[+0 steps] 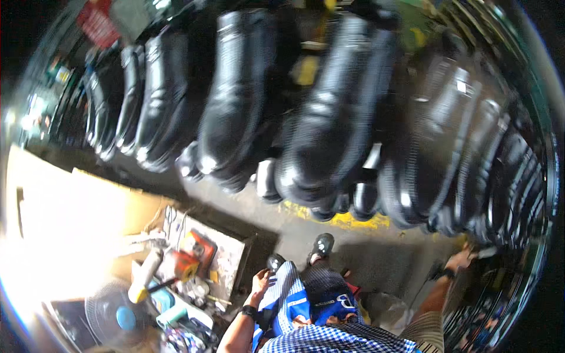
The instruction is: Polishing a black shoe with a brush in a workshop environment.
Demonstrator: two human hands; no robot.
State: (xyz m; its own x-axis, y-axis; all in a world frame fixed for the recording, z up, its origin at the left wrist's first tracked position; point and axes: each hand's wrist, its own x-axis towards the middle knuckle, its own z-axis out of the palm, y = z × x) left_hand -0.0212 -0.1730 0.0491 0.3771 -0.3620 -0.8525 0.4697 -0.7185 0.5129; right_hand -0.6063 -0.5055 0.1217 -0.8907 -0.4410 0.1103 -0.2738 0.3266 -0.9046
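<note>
My left hand (260, 284), a dark band at its wrist, is beside my left knee, its fingers loosely bent and nothing visible in them. Out to the right, my right hand (461, 259) reaches under the lower edge of the shoe row. Blur smears its fingers, and a pale flat shape (487, 252) shows just past them; whether I hold it I cannot tell. Glossy black shoes (321, 126) hang toe-down in a long row across the view. Brown-looking shoes (438, 141) are in the right part of that row.
At the left stands a cluttered bench (228, 259) with an orange-red tool (197, 253). A fan (116, 312) and a brightly lit cardboard sheet (132, 206) are beside it. Yellow paint (359, 221) marks the floor below the shoes. A pale bag-like thing (388, 312) lies right of my legs.
</note>
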